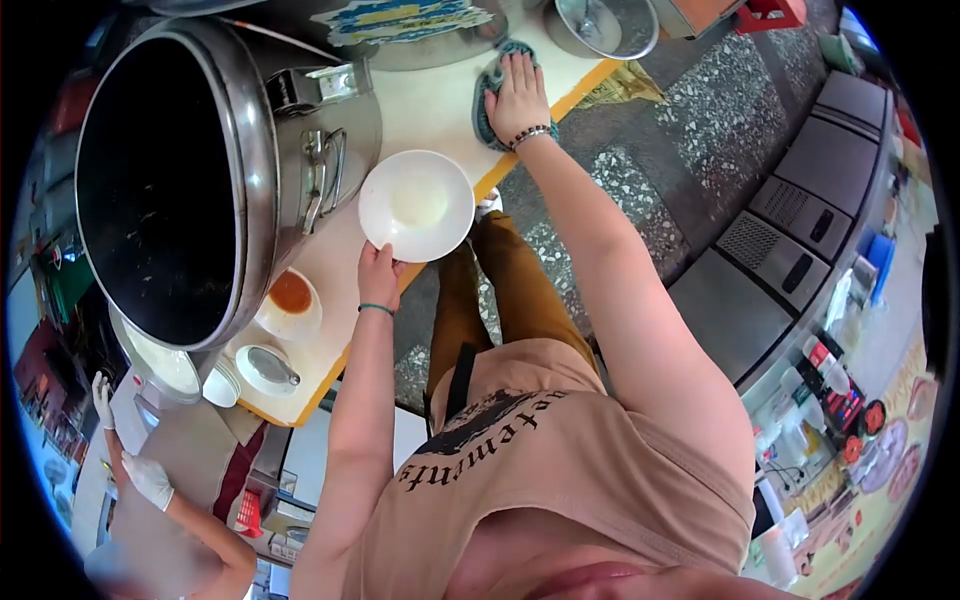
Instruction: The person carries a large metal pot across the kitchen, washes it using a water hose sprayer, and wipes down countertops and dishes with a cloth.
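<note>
My left hand (pixel 379 272) is closed on the near rim of a white bowl (pixel 450 215), thumb over the edge. The bowl tilts toward me at the table's edge; whether its pale bottom holds liquid, I cannot tell. My right hand (pixel 517 100), with a beaded bracelet, lies flat with fingers stretched over a grey-green cloth (pixel 488 112) on the tabletop (pixel 420 115). Left of the bowl stands a large steel pot (pixel 255 130) with metal latches, its dark opening facing left.
A bowl of orange-red sauce (pixel 291 292) and a small dish with a metal spoon (pixel 268 368) stand by the pot. A metal basin (pixel 630 35) sits at the far right end. At lower left works another person with white gloves (pixel 150 480). Steel cabinets (pixel 790 220) line the right.
</note>
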{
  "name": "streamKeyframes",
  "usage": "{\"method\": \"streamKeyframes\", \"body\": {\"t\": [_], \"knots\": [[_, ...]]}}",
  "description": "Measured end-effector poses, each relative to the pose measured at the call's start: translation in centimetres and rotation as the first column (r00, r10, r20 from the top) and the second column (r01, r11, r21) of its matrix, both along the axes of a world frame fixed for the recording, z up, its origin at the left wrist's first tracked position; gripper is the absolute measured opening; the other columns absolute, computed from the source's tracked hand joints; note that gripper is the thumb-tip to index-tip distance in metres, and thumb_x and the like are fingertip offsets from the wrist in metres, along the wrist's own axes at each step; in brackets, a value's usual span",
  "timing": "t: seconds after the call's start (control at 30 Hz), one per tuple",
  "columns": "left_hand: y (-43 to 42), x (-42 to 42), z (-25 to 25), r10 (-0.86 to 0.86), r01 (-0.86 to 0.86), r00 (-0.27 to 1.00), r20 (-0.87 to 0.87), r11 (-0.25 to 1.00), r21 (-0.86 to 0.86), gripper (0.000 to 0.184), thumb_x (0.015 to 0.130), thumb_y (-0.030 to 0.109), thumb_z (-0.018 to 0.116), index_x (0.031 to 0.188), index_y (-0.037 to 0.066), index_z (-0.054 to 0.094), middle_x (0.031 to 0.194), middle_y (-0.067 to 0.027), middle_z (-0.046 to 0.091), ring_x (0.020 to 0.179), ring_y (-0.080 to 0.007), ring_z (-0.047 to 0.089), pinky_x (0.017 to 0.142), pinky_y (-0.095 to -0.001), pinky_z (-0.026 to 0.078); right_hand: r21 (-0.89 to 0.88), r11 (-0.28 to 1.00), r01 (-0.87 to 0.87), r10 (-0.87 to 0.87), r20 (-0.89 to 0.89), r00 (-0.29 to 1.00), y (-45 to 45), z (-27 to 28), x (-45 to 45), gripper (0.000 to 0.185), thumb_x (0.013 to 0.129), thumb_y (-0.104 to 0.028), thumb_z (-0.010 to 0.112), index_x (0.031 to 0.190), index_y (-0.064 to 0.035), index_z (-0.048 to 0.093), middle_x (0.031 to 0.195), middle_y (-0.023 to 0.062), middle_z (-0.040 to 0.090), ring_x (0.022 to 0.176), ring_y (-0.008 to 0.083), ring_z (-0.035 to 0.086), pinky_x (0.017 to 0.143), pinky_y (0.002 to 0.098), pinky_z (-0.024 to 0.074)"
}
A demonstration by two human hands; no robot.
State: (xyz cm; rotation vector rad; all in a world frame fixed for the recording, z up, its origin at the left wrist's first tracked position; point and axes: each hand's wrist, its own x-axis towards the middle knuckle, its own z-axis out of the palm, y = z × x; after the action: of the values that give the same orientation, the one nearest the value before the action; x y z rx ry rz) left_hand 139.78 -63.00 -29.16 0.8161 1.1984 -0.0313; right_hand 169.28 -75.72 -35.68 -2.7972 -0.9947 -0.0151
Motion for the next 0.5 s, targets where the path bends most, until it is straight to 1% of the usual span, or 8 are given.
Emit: {"method": "streamKeyframes", "body": {"t": [0.07,0.13,0.3,0.33,0.37,0.43,0.47,0.5], "knots": [[-0.2,0.4,-0.1,0.022,-0.022,1.0,0.012,1.0,-0.001,0.026,0.091,0.007,0.04,0.117,0.003,0.043,0.107,-0.0082,0.053,0.088,-0.0148,0.055,0.077,-0.0286,0.048,0.057,0.988,0.146,-0.149,0.047,0.988,0.0,-0.3,1.5,0.062,0.083,-0.033,0.045,0.132,0.0023,0.03,0.139,0.0169,0.03,0.131,0.0281,0.023,0.108,0.0406,0.0141],[-0.7,0.8,-0.1,0.044,-0.044,0.999,0.022,0.999,-0.01,0.028,0.091,0.008,0.041,0.118,0.002,0.042,0.109,-0.0089,0.052,0.092,-0.0156,0.054,0.079,-0.0286,0.047,0.065,0.984,0.165,-0.169,0.07,0.983,-0.3,-0.3,3.0,0.062,0.083,-0.033,0.045,0.132,0.0027,0.031,0.138,0.0177,0.03,0.131,0.0289,0.023,0.108,0.041,0.0143],[-2.3,1.1,2.2,0.033,-0.029,0.999,-0.041,0.994,0.106,0.032,0.09,0.008,0.044,0.12,0.0,0.038,0.113,-0.0124,0.047,0.103,-0.0192,0.048,0.091,-0.0325,0.042,0.055,0.997,0.053,-0.055,0.027,0.998,-1.1,-0.6,4.8,0.062,0.084,-0.034,0.045,0.131,0.0033,0.031,0.137,0.0192,0.032,0.13,0.0301,0.025,0.108,0.0416,0.0158],[-3.3,1.9,3.9,-0.113,0.197,0.974,-0.194,0.845,0.497,0.033,0.089,0.008,0.046,0.12,-0.001,0.038,0.112,-0.0121,0.047,0.103,-0.0187,0.047,0.09,-0.0312,0.041,0.06,0.998,0.032,-0.032,0.008,0.999,-1.3,-0.3,5.1,0.061,0.084,-0.034,0.045,0.131,0.0033,0.032,0.137,0.019,0.032,0.13,0.03,0.025,0.107,0.0417,0.0159],[-4.3,3.2,5.3,-0.174,0.419,0.905,-0.388,0.511,0.75,0.035,0.088,0.009,0.048,0.12,-0.001,0.038,0.111,-0.0117,0.047,0.103,-0.0183,0.046,0.089,-0.0298,0.04,0.068,0.997,0.022,-0.021,-0.008,1.0,-1.4,0.0,5.1,0.062,0.083,-0.034,0.045,0.131,0.0035,0.032,0.137,0.0191,0.032,0.13,0.0301,0.025,0.107,0.0419,0.0158],[-6.6,9.8,7.9,-0.367,0.326,0.917,-0.155,0.469,0.821,0.036,0.088,0.009,0.05,0.121,0.0,0.038,0.113,-0.0115,0.047,0.103,-0.019,0.048,0.088,-0.0294,0.04,0.114,0.993,0.009,-0.001,-0.07,0.998,-1.6,0.6,5.2,0.064,0.082,-0.035,0.048,0.131,0.0024,0.031,0.137,0.0205,0.031,0.13,0.0316,0.025,0.108,0.0426,0.0157],[-7.6,13.8,8.3,-0.444,0.317,0.896,-0.025,0.597,0.737,0.035,0.088,0.009,0.049,0.121,0.001,0.04,0.114,-0.0111,0.046,0.103,-0.0192,0.049,0.088,-0.0295,0.041,0.135,0.991,0.0,0.013,-0.092,0.996,-1.9,0.9,5.3,0.065,0.081,-0.035,0.05,0.131,0.0025,0.032,0.137,0.0207,0.031,0.13,0.0319,0.025,0.107,0.0428,0.0161],[-8.9,18.3,7.8,-0.401,0.243,0.907,0.132,0.752,0.612,0.036,0.089,0.011,0.049,0.122,0.001,0.039,0.116,-0.0117,0.046,0.101,-0.0195,0.053,0.087,-0.0296,0.043,0.197,0.98,0.0,0.041,-0.204,0.978,-2.2,1.4,5.6,0.066,0.079,-0.034,0.052,0.131,0.003,0.032,0.137,0.0199,0.031,0.129,0.031,0.025,0.108,0.0419,0.0154]]}}
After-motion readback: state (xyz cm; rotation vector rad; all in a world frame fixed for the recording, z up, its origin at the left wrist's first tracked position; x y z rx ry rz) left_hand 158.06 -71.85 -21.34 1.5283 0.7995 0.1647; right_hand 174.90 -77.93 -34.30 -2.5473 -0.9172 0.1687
